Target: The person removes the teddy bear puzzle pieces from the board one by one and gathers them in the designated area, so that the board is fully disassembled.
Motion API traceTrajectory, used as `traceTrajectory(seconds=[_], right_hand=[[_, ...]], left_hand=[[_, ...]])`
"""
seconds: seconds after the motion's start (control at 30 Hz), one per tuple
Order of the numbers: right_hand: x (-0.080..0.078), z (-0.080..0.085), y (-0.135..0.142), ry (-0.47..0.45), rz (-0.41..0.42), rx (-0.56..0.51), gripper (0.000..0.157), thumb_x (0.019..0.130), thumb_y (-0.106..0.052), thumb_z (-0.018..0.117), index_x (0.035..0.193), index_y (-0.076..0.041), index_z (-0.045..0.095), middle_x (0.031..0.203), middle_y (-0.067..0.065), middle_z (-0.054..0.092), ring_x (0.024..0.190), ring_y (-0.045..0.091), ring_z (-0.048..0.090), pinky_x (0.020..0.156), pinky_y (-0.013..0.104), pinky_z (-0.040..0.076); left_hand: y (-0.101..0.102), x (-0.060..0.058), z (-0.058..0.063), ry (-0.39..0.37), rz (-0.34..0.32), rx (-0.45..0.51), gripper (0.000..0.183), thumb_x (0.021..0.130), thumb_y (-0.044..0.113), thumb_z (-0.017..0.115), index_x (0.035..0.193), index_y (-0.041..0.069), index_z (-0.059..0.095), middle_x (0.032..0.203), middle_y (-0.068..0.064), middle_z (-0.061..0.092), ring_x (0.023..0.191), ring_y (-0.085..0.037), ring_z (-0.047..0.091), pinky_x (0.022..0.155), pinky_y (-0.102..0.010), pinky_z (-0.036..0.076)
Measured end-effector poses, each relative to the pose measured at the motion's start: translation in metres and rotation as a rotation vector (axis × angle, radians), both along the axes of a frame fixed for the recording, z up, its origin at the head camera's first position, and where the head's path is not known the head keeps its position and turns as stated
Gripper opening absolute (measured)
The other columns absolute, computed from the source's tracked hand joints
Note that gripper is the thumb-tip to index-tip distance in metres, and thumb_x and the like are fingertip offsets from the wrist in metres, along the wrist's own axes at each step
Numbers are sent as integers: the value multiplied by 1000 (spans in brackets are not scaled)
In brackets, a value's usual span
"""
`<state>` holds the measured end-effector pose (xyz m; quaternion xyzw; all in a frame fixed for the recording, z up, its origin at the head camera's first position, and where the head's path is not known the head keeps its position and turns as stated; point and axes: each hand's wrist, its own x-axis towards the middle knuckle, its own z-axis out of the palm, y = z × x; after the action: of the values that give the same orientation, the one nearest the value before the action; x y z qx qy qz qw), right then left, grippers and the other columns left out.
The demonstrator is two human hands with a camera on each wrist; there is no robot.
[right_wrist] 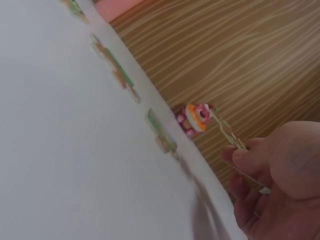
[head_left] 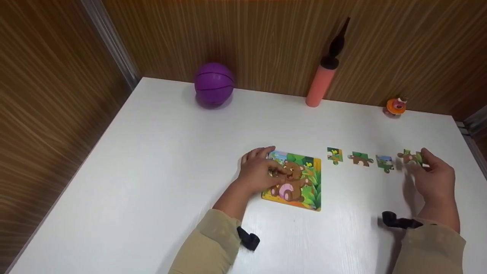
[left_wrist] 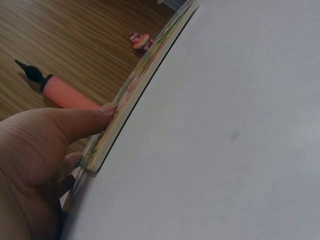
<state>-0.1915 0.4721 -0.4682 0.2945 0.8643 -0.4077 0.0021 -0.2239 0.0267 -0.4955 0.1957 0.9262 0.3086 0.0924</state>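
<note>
A square puzzle board with a brown bear picture lies on the white table. My left hand rests on its left side; in the left wrist view the thumb lies along the top face near one corner, other fingers beside the edge. To the right, my right hand pinches a jigsaw piece between thumb and fingertips; in the right wrist view that piece stands on edge above the table. Three loose pieces lie in a row between board and right hand: one, another, a third.
Along the back stand a purple ball, a pink hand pump with a black nozzle and a small figurine with an orange ring. Wood-grain panels rise behind and at the left. Black straps circle both sleeves.
</note>
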Motion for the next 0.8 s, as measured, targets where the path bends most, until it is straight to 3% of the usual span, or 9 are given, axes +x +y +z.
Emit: traceTrajectory(seconds=[0.13, 0.3, 0.57, 0.8], right_hand=[[1, -10, 3, 9, -14, 60, 61, 112, -23, 45, 168, -19, 21, 170, 20, 30, 129, 27, 47, 85, 18, 44], [1, -16, 4, 18, -11, 109, 59, 113, -22, 40, 168, -16, 21, 169, 20, 32, 141, 36, 45, 101, 31, 47], [0, -16, 4, -10, -2, 40, 64, 110, -10, 37, 170, -16, 15, 173, 20, 21, 155, 41, 29, 122, 53, 33], [-2, -20, 8, -29, -14, 0, 66, 109, -10, 34, 171, -19, 12, 175, 17, 14, 159, 38, 18, 125, 56, 27]], left_hand=[[0, 0, 0, 4, -3, 8, 22, 92, 42, 82, 114, 38, 83, 169, 3, 36, 155, -26, 25, 123, -55, 14], [-1, 1, -1, 22, -4, 8, 23, 91, 41, 83, 114, 39, 83, 169, 3, 37, 154, -27, 26, 123, -55, 15], [-1, 0, -2, 16, 0, 5, 24, 92, 43, 82, 115, 38, 83, 169, 3, 36, 155, -28, 26, 123, -55, 15], [-2, 0, 0, 16, -1, 4, 23, 92, 43, 81, 114, 37, 83, 170, 4, 36, 155, -27, 26, 123, -54, 15]])
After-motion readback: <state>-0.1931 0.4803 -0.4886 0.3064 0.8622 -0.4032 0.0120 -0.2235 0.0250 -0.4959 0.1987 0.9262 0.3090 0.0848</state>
